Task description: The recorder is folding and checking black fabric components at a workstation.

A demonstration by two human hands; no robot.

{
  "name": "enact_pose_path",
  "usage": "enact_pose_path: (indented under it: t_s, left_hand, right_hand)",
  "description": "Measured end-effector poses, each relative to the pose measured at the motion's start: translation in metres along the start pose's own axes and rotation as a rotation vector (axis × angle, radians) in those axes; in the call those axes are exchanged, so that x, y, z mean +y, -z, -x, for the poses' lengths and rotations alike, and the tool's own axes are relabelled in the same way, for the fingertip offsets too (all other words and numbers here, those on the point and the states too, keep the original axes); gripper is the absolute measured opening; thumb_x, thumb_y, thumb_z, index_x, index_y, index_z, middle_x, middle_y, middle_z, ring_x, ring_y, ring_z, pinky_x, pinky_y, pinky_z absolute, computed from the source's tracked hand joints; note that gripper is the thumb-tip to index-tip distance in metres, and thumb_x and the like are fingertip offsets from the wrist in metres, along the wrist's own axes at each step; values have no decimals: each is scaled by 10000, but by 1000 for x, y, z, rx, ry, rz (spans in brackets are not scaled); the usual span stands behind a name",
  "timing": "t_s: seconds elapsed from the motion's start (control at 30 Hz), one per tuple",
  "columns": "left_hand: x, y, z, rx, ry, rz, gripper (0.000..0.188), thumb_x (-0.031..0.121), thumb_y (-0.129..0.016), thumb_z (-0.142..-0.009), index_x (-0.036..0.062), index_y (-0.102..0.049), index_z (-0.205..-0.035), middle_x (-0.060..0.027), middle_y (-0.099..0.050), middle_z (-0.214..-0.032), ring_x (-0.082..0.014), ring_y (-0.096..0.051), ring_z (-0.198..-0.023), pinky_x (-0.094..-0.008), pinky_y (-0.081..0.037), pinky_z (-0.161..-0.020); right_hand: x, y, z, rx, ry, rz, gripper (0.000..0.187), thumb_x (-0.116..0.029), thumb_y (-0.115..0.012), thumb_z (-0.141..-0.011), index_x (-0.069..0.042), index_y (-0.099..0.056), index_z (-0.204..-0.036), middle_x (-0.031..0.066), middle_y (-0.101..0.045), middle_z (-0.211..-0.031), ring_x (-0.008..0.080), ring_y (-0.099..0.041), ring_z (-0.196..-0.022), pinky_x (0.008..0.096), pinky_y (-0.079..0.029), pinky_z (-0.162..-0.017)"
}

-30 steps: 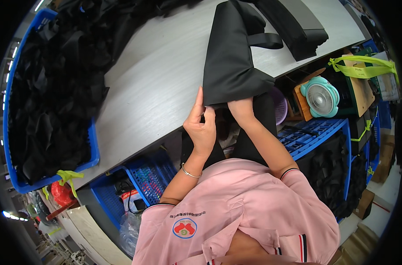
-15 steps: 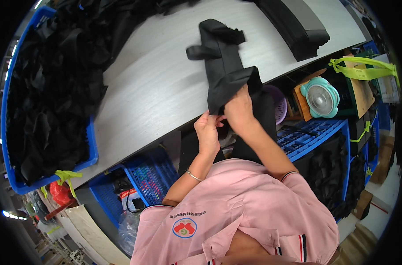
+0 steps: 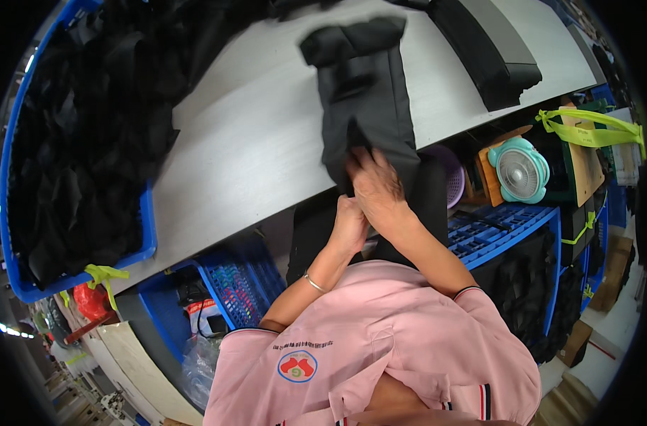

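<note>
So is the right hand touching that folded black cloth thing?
Touching. The head view shows the right hand pressed flat on the folded black fabric piece.

Bright, even light from above, with no hard shadows. Pale grey tabletop (image 3: 252, 142) beyond the fingers (image 3: 362, 160) lit well, no strong glare. Black cloth (image 3: 366, 106) just past the fingers so dark that folds barely show. Same for the dark heap in the blue bin (image 3: 146, 227), far to the left of the fingers. Fingers a little soft, maybe from motion. Straight edges bent toward the rim. Corners cut off in black by the round lens. Dimmer under the tabletop.
</note>
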State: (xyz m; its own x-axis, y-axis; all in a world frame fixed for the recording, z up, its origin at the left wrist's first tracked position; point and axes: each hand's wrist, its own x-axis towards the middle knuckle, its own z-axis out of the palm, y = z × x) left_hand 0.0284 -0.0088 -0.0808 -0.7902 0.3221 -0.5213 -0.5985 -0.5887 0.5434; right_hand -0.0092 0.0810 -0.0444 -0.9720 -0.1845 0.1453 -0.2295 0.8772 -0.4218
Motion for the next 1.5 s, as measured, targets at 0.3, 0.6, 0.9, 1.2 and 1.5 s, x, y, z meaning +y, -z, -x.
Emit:
enact_pose_path:
  t_s: [0.3, 0.6, 0.9, 1.2, 1.5]
  left_hand:
    - [-6, 24, 26, 242, -433, -430, 259, 20, -659, -890, -45, -565, -1122, -101, -627, -1015, -121, -588, -847, -242, -485, -690]
    - [55, 16, 22, 228, -1001, -1216, 305, 2, -747, -810, 1, -657, -1101, -76, -640, -1099, -161, -579, -862, -269, -477, -762]
    - [44, 36, 50, 301, -661, -431, 235, 72, -657, -944, -24, -636, -1157, -42, -636, -1058, -77, -551, -868, -227, -457, -791]
    - [42, 26, 42, -33, -265, -167, 483, 178, -749, -907, 1, -566, -1317, -59, -631, -1237, -135, -600, -1098, -278, -458, -991]
    - [42, 27, 44, 23, -195, -266, 371, 140, -758, -896, 5, -617, -1212, -64, -661, -1146, -154, -637, -1027, -309, -529, -911]
  right_hand:
    - [-1, -9, 7, 51, -3, 96, 262, -357, -562, -971, -123, -678, -998, 79, -656, -953, 304, -594, -938, 493, -438, -807]
    - [-4, -28, 38, -52, 16, 149, 264, -291, -617, -922, -108, -678, -1103, 75, -654, -1019, 299, -599, -951, 464, -464, -804]
    - [12, -30, 58, -255, -72, -69, 341, -288, -596, -913, -108, -648, -1198, 155, -609, -1220, 363, -584, -1112, 578, -342, -1058]
    - [2, -3, 114, -71, 121, -341, 339, -210, -640, -893, -95, -649, -1211, 168, -607, -1232, 365, -601, -1108, 598, -336, -1073]
    - [14, 105, 103, 346, -302, -613, 166, -18, -686, -884, 39, -697, -1040, 97, -706, -934, 148, -667, -811, 253, -522, -724]
